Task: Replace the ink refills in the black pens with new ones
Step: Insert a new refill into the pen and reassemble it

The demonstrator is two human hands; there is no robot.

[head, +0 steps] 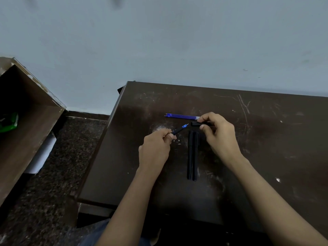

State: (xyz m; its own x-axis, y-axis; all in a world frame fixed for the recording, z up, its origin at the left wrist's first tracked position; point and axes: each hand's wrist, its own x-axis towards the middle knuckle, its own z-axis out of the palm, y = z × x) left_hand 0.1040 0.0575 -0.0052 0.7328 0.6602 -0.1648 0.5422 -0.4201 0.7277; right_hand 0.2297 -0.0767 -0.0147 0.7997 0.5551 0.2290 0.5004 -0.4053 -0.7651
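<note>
From the head view, my left grip (156, 148) pinches one black pen (174, 131) near its front, and the blue tip (185, 125) points up and right. My right grip (218, 134) is closed round a short black piece (196, 123), its open end facing that tip. The two are near each other but apart. I cannot tell whether the piece is a cap or part of the barrel.

I judge this to be the opening of the first pen, with the refill swap itself not yet done. Next I need to put the black piece down, free the old refill from the pen, and keep the loose parts from rolling.

The three new blue refills (182, 116) lie side by side on the bench (266, 139), just beyond my right fingers (206, 118). Two more black pens (192, 157) lie together between my wrists, pointing away from me. They sit right under the working space, so a dropped part could knock them.

Off the bench to the left stands a brown wooden box (35, 125) with something green (9, 121) inside. A dark speckled floor (62, 174) lies below it.
</note>
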